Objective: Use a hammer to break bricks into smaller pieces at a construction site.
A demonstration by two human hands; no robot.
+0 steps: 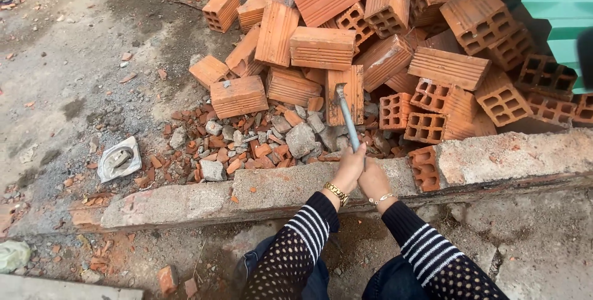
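Setting: outdoor ground (74, 59) of rough grey concrete, littered with red chips and dust; a teal corrugated sheet (550, 4) stands at the far right.
Low wall: a broken course of mortar and brick, the low wall (296, 183) runs across the view between the person's knees and the rubble.
Brick pile: hollow red bricks lie heaped in the brick pile (395, 34) beyond the wall, with broken fragments and grey stones (296, 139) at its foot.
Hammer: a metal hammer (347, 115) rises from the hands, its head up against an upright brick (346, 93) at the near edge of the pile.
Left hand: the left hand (347, 170), gold bracelet at the wrist, is clenched around the lower shaft.
Right hand: the right hand (374, 179), thin chain at the wrist, is wrapped on the shaft just beside the left, the two touching.
Step in hand: judging by the pose, a two-handed strike or pry at the upright brick, with the head at or very near its face.
Next move calls for: probably a firm grip kept on the shaft, aim held on that brick, and wrists clear of the wall's rough top edge.
Nearby: a crumpled pale container (119, 159) lies on the ground to the left, well apart from the hands.
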